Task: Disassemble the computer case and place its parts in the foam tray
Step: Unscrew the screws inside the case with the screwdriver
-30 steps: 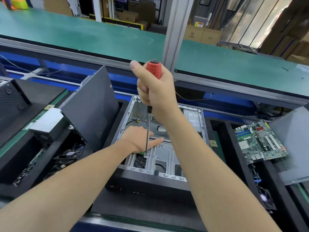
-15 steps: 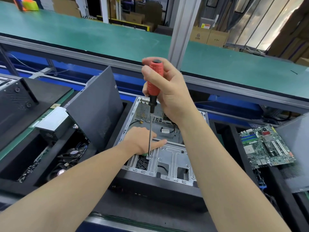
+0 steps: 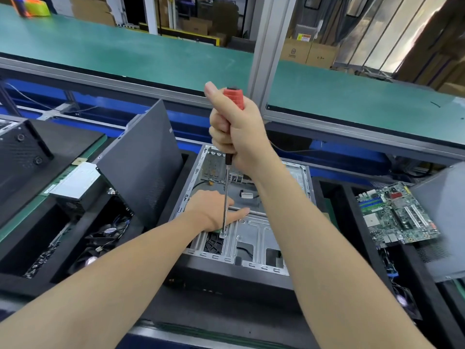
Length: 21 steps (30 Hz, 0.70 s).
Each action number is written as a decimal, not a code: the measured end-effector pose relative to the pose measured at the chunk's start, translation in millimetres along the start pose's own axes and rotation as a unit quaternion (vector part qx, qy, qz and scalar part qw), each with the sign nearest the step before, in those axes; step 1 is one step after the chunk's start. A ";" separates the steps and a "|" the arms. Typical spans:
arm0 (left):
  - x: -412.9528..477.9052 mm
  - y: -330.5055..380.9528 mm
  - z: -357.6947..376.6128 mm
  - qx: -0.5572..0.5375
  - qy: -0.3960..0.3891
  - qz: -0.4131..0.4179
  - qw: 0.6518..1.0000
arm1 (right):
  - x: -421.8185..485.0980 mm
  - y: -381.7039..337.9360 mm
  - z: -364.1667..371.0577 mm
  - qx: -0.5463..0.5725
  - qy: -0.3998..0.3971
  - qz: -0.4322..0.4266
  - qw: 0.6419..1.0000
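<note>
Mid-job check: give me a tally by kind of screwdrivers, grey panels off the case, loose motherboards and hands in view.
Screwdriver: 1
Grey panels: 2
Loose motherboard: 1
Left hand, right hand: 2
Total: 6

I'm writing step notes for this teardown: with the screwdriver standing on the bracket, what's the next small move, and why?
Probably turn the screwdriver counterclockwise, keeping it upright. The right hand grips its red handle, its tip sits on the metal bracket in the computer case, and the left hand rests flat beside the shaft, seemingly steadying it.
</note>
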State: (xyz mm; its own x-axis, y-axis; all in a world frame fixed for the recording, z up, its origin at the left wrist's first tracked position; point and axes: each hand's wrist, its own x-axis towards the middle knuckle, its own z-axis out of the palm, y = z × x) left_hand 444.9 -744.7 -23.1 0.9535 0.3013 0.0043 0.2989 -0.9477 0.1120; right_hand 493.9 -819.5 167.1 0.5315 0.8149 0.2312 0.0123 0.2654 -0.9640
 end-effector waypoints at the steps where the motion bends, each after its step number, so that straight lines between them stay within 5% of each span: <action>1: 0.1 -0.9 0.4 -0.002 0.010 0.005 1.000 | 2.5 2.4 -9.1 0.054 -0.101 0.006 0.993; 3: -0.8 -1.6 -0.1 0.008 0.029 0.019 0.999 | 5.4 8.8 -21.9 0.188 -0.267 0.018 0.945; 6: -2.2 -1.4 -0.5 0.021 0.031 0.032 0.999 | 6.2 15.3 -26.1 0.281 -0.335 0.034 0.899; 9: -1.9 -1.3 -1.4 0.018 0.020 0.025 0.999 | 4.0 8.7 -19.3 0.218 -0.223 0.011 0.950; 11: -0.5 -1.1 -1.6 0.001 0.019 0.017 1.000 | 0.0 0.8 -15.2 0.044 -0.064 -0.015 0.997; 13: 0.7 -0.7 -2.5 0.012 0.005 0.012 1.000 | -3.9 -1.8 -6.3 -0.097 0.098 -0.025 0.990; 16: 0.5 1.8 -3.9 0.035 -0.010 0.004 0.999 | -11.9 -0.3 13.7 -0.087 0.266 -0.008 0.960; 19: -1.1 2.3 -4.9 0.030 -0.001 0.002 1.000 | -16.5 4.9 23.7 -0.148 0.335 -0.051 0.929; 21: 0.4 1.4 -1.8 0.035 -0.003 0.007 0.999 | -12.8 2.6 20.2 -0.135 0.305 -0.050 0.941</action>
State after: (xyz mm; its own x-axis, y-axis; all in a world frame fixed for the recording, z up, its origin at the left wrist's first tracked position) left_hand 445.6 -745.7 -21.1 0.9577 0.2877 -0.0015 0.2875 -0.9568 0.0429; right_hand 470.0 -818.9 164.3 0.9023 0.3238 0.2846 0.2603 0.1170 -0.9584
